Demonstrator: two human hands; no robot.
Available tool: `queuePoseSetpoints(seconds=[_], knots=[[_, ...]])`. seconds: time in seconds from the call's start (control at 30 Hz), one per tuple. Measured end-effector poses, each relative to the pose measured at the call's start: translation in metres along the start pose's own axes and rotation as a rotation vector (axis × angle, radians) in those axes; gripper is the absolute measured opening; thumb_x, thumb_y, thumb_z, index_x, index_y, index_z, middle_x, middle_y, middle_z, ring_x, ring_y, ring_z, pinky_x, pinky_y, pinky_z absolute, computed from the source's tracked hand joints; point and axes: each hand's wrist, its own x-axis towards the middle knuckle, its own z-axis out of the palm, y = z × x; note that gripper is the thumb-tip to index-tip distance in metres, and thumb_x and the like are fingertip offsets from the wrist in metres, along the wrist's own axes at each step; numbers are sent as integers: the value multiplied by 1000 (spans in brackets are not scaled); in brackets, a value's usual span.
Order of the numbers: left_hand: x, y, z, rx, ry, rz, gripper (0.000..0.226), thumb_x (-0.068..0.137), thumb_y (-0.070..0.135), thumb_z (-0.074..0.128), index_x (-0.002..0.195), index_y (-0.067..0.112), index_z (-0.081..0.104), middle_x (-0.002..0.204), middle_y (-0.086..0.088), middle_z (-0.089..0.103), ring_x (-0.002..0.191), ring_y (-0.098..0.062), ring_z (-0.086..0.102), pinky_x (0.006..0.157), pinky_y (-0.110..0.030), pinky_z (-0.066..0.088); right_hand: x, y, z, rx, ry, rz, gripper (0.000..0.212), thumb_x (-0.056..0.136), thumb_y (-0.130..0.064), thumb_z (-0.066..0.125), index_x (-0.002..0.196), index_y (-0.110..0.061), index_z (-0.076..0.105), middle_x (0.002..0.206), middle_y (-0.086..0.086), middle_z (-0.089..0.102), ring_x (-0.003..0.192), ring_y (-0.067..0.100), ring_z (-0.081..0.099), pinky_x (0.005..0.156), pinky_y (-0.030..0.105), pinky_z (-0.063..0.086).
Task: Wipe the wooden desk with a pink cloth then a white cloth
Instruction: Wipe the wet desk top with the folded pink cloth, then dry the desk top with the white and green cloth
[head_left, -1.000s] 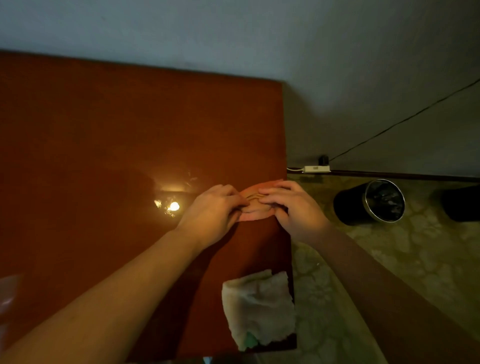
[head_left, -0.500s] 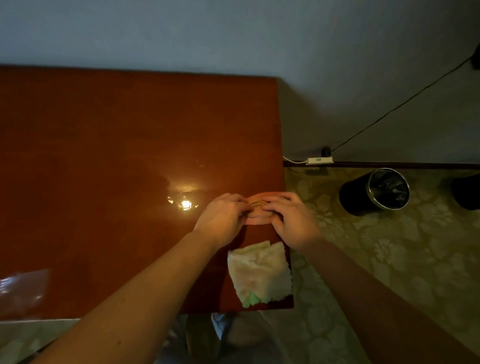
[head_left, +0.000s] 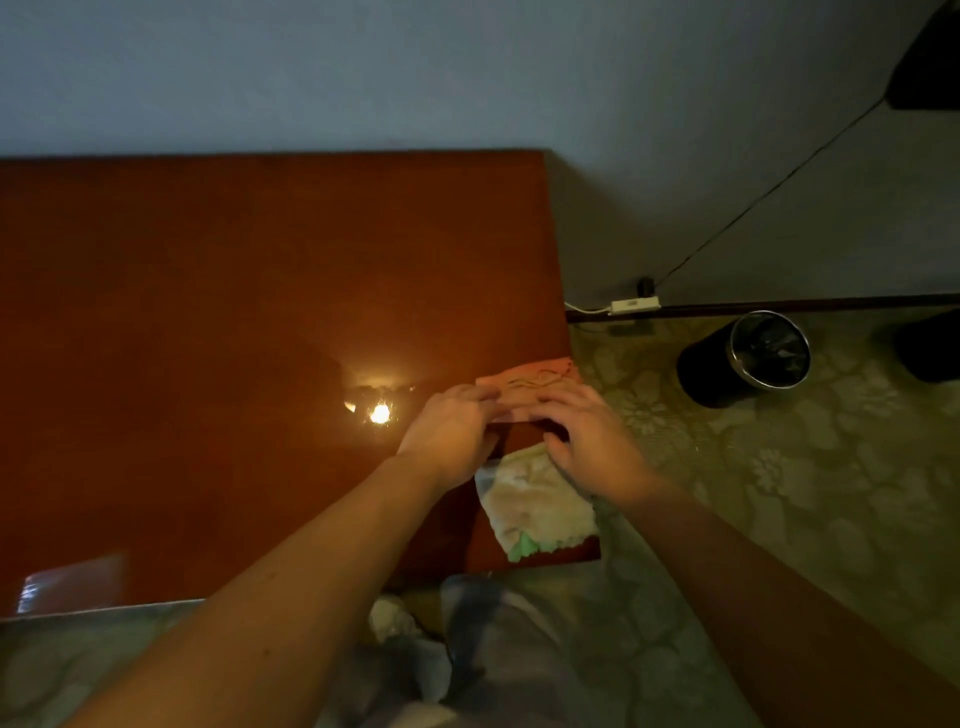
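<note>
The right hand (head_left: 587, 439) covers part of the white cloth (head_left: 537, 512).
</note>
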Motion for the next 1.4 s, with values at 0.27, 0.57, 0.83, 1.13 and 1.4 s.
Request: queuePoseSetpoints(seconds=[0.27,0.57,0.83,1.13,1.4], knots=[[-59,19,20,-13,115,86,28,99,37,51,118,29,70,120,7,64,110,-15,51,94,-31,42,-53,-11,25,4,-113,68,28,86,-17,66,114,-20,69,114,-2,60,107,19,55,92,41,50],[-88,34,63,82,111,62,33,95,46,51,121,28,61,124,6,58,111,-16,49,92,-34,42,-83,-18,42,-88,-114,137,43,82,-15,68,124,-20,64,124,-2,55,116,20,48,98,36,45],[-79,37,70,109,162,25,25,94,31,57,119,29,58,124,8,59,114,-19,46,91,-36,38,-73,-31,47,-187,-57,252,24,88,-14,61,110,-21,66,115,1,61,112,24,52,90,37,46],[-92,27,32,-52,253,48,26,91,23,60,118,27,59,116,6,64,97,-19,59,77,-35,53,-69,-73,16,-257,66,190,21,89,-17,57,109,-16,64,109,6,62,108,26,53,88,39,45],[-134,1,-16,-89,371,75,14,93,23,61,106,22,61,107,4,65,95,-17,60,78,-36,53,-61,-138,-2,-285,106,116,21,91,-23,56,111,-19,61,109,2,60,107,23,51,88,38,46]])
